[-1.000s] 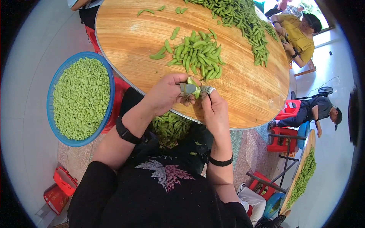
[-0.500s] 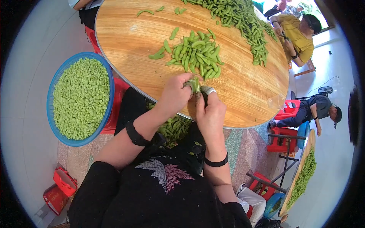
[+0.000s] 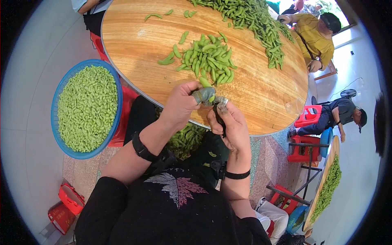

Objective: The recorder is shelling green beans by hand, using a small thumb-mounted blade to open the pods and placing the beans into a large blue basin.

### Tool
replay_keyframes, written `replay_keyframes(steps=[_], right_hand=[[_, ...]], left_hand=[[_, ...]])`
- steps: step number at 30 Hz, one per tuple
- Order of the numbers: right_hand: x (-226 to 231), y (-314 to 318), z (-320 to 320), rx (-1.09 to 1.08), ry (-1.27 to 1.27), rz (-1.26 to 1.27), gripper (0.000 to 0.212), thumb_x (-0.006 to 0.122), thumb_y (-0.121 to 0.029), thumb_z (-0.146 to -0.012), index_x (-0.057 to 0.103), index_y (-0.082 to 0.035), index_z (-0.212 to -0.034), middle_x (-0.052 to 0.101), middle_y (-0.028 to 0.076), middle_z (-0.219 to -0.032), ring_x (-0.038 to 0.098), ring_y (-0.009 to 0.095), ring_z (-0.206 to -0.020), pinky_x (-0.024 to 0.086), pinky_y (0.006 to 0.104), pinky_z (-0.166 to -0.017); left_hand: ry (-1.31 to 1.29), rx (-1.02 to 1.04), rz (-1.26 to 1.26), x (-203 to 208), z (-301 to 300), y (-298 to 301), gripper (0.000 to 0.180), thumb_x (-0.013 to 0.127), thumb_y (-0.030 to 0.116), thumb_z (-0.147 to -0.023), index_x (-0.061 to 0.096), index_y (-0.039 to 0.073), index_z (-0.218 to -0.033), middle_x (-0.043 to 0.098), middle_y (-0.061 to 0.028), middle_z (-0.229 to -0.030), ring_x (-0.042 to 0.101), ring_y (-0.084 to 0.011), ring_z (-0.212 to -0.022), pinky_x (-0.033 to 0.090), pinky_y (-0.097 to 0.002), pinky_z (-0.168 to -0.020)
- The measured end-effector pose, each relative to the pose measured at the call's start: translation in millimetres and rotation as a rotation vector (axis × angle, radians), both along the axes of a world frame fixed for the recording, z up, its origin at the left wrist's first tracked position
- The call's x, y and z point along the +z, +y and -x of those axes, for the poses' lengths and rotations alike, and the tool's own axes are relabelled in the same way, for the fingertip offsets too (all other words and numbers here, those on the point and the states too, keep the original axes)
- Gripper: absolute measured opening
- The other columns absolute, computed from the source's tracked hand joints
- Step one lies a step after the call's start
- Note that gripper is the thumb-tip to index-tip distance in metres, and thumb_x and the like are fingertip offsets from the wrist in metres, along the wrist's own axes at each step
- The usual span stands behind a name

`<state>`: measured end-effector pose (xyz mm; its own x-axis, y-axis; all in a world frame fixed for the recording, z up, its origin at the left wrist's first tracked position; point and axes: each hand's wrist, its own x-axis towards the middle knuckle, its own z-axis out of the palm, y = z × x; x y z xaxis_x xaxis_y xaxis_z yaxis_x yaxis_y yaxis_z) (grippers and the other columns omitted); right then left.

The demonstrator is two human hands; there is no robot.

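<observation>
Before you, round wood-grain tabletop [image 3: 139,51] with pale metal rim | near your side: small pile of green edamame pods [image 3: 208,59] | left of it: a few loose pods [image 3: 166,59] | far edge, toward your right: large pod heap [image 3: 255,22] | right edge: clear cup [image 3: 292,108] | beside your pile: fine brownish crumbs [image 3: 239,87]
</observation>
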<state>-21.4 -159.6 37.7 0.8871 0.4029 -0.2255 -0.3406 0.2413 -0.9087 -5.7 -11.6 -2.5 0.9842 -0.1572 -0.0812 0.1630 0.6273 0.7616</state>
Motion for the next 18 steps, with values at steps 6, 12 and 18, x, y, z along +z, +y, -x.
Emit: replay_keyframes(steps=[6, 12, 18], right_hand=[[-7.7, 1.5, -0.6, -0.037, 0.055, -0.054, 0.02, 0.04, -0.012, -0.095, 0.053, -0.003, -0.105, 0.045, -0.002, -0.064, 0.032, 0.003, -0.048, 0.025, 0.0172, -0.042], [-19.2, 9.8, 1.4, -0.11, 0.038, -0.053, 0.018, 0.044, -0.014, -0.094, 0.056, -0.004, -0.103, 0.048, -0.003, -0.062, 0.032, 0.003, -0.045, 0.027, 0.0178, -0.041], [-24.8, 6.9, -6.9, -0.145, -0.02, 0.034, 0.017, 0.046, -0.015, -0.093, 0.058, -0.005, -0.087, 0.051, -0.003, -0.06, 0.042, 0.003, -0.05, 0.032, 0.0192, -0.044]], left_hand=[[-0.053, -0.066, 0.013, -3.9, 4.7, 1.1, 0.017, 0.061, 0.009, -0.083, 0.062, 0.002, -0.099, 0.061, 0.0013, -0.085, 0.049, -0.0031, -0.068, 0.033, -0.0172, -0.057], [-0.146, -0.008, -0.105, -7.5, 7.5, -8.3, 0.017, 0.061, 0.007, -0.083, 0.059, 0.002, -0.099, 0.06, 0.0007, -0.084, 0.052, -0.006, -0.07, 0.039, -0.0194, -0.062], [-0.075, 0.097, -0.219, -11.6, 9.6, -5.9, 0.016, 0.059, 0.005, -0.083, 0.06, 0.002, -0.098, 0.06, -0.0006, -0.084, 0.052, -0.0073, -0.073, 0.04, -0.0213, -0.065]])
